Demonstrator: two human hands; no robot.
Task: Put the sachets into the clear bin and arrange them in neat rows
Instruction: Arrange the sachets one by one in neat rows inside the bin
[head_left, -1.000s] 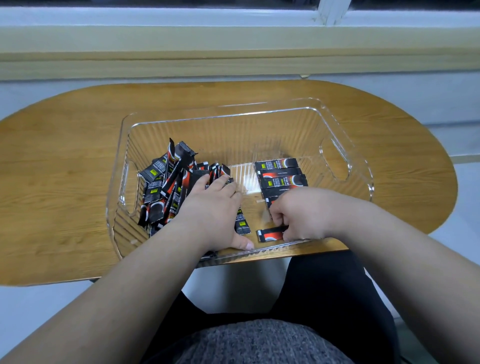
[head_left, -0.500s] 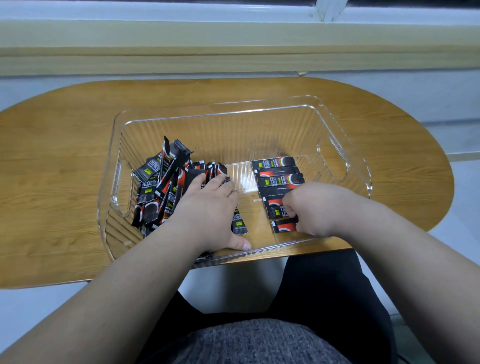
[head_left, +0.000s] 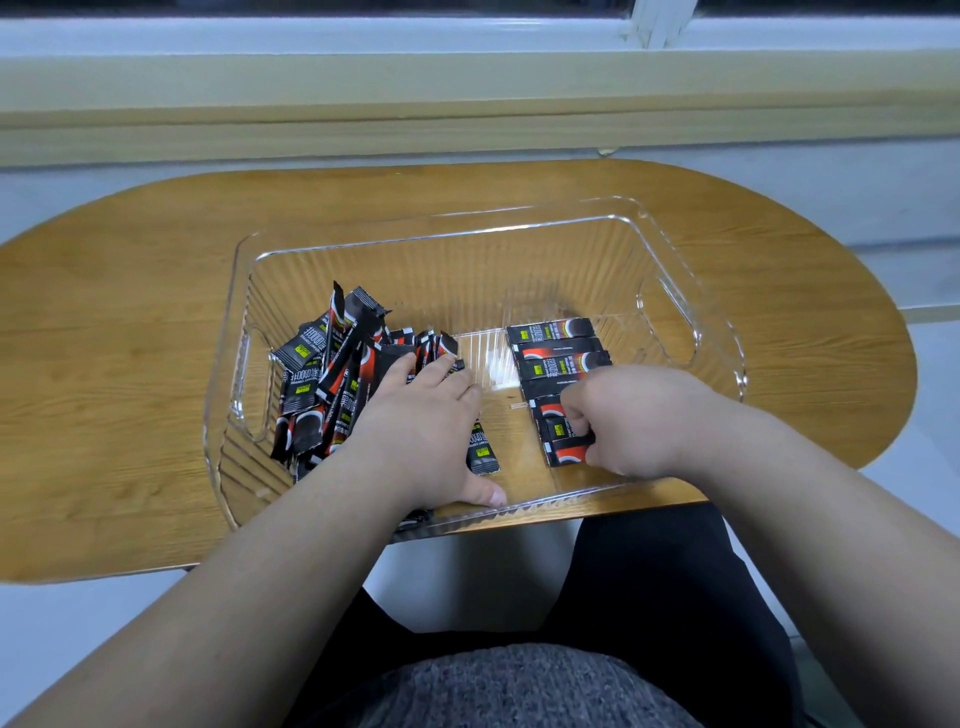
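Progress, from the head view: you have every sachet in sight inside the clear ribbed plastic bin (head_left: 670, 244) on the oval wooden table (head_left: 130, 312), yet only one short row of black-and-red foil sachets (head_left: 556, 345) lies neat at the right. The loose heap (head_left: 332, 374) at the left awaits sorting. Your left hand (head_left: 421, 431) lies flat on it, fingers straight; your right hand (head_left: 639, 421) curls onto the row's nearest sachet (head_left: 563, 447). Small print seems to read "INSTANT COFFEE"; the rest is illegible.

Black sachets (head_left: 558, 346) with red-and-yellow marks; clear ribbed bin (head_left: 426, 280); light wood-grain table (head_left: 130, 338)
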